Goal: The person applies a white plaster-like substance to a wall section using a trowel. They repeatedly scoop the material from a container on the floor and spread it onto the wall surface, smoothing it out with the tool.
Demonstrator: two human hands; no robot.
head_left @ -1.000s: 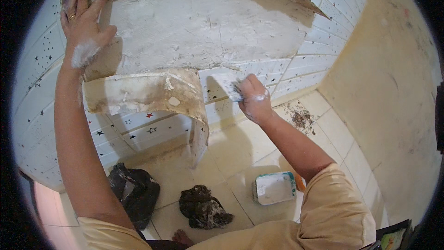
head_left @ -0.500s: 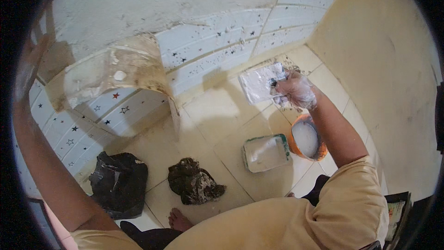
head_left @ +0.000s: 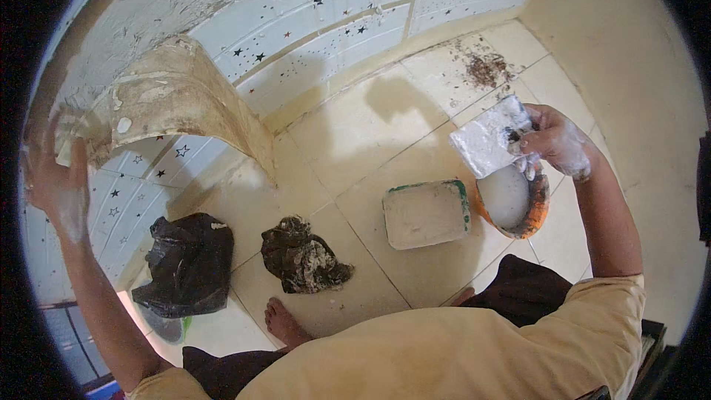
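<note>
My left hand [head_left: 59, 178] is spread, fingers apart, at the left wall beside a peeled, stained sheet [head_left: 159, 92] that curls down from the bare plaster strip [head_left: 111, 22]. In my right hand [head_left: 555, 137] a flat rectangular spreader [head_left: 478, 137] is gripped, smeared with white paste; the same paste coats my fingers and wrist. It is held just above an orange bucket [head_left: 537, 207] of milky white contents. Left of the bucket sits a green-rimmed tub [head_left: 426, 215] with off-white material in it.
A black plastic bag [head_left: 189, 270] and a dark crumpled cloth [head_left: 300, 252] lie on the tiled floor [head_left: 355, 163]. Dark debris [head_left: 485, 67] is scattered at the base of the star-patterned wall [head_left: 333, 30]. A beige wall [head_left: 629, 104] bounds the right; my bare foot [head_left: 285, 318] shows below.
My right hand has moved from the patterned wall rightward to above the bucket, still holding the spreader. My left hand has come down along the wall. The view has tilted toward the floor.
</note>
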